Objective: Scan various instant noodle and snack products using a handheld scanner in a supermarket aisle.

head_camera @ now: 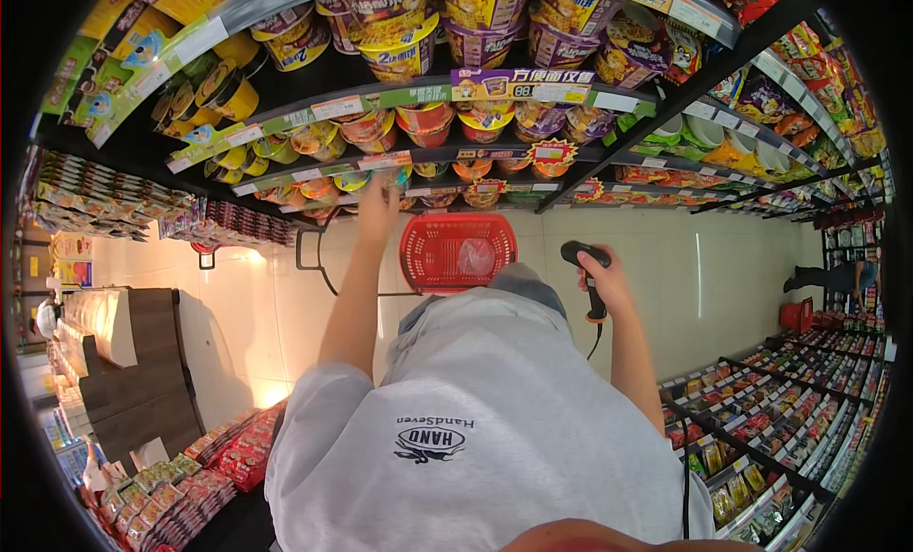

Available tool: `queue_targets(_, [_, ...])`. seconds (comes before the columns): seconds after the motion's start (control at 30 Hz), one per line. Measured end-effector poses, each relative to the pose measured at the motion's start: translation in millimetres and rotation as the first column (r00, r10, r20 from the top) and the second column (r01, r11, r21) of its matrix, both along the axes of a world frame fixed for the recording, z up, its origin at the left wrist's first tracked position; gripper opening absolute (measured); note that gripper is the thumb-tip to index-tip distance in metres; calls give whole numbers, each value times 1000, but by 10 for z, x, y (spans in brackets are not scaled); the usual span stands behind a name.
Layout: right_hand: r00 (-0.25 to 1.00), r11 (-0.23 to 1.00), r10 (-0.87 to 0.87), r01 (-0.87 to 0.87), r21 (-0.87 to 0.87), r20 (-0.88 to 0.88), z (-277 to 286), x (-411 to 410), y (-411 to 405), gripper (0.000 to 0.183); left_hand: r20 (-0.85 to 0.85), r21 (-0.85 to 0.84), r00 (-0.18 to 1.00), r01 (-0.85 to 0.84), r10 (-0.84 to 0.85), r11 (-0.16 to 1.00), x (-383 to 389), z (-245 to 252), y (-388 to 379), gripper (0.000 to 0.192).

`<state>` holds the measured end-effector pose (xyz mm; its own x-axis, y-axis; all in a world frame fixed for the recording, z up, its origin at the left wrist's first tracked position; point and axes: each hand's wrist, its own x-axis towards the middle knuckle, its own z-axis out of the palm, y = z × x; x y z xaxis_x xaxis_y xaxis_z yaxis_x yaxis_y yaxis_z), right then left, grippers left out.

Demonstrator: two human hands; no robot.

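Observation:
My left hand [381, 194] reaches up to a lower shelf, blurred, beside a teal-lidded instant noodle cup [402, 177]. Whether its fingers grip that cup cannot be made out. In my right hand [612, 281] is a black handheld device [589, 267] like a barcode scanner, with a cable hanging from its orange-ringed handle. A red plastic shopping basket [408, 256] stands on the floor before me, between the two hands. Inside it lies a clear plastic bag [476, 257]. Purple and yellow noodle tubs [396, 53] stack on a shelf above.
Shelf edges [421, 95] with price tags curve across the top. A black metal frame [321, 256] stands left of the basket. Stacked snack packs [171, 509] sit at lower left, stocked shelves [763, 423] at right. A distant person [831, 277] is near another red basket [793, 317].

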<state>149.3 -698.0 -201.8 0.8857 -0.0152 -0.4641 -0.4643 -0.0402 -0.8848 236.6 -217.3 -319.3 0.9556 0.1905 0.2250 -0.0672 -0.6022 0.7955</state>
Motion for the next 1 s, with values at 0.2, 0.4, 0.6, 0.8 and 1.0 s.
queue_targets(0.2, [720, 889, -97, -248, -385, -687, -1430, -1202, -862, 39, -994, -96, -17, 581, -105, 809, -3321, -2168, 480, 39])
queue_targets(0.4, [836, 858, 42, -310, -408, -547, -1287, -1878, -1100, 35, -995, -51, -83, -32, -54, 998, -4826, -1656, 611, 41])
queue_targets(0.6, [849, 893, 89, -300, -336, -520, -1380, -1362, -915, 35, -869, 45, 494, 46, 16, 998, -4030, -1203, 395, 43])
queue_targets(0.8, [937, 956, 20, -120, -269, -348, -1148, -382, -292, 52, -654, -129, 753, -17, -72, 992, -2027, -1235, 279, 23])
queue_targets(1.0, [929, 927, 88, -209, -312, -361, -1187, -261, -206, 53, -691, -279, 715, -129, -106, 951, -1922, -1261, 206, 28])
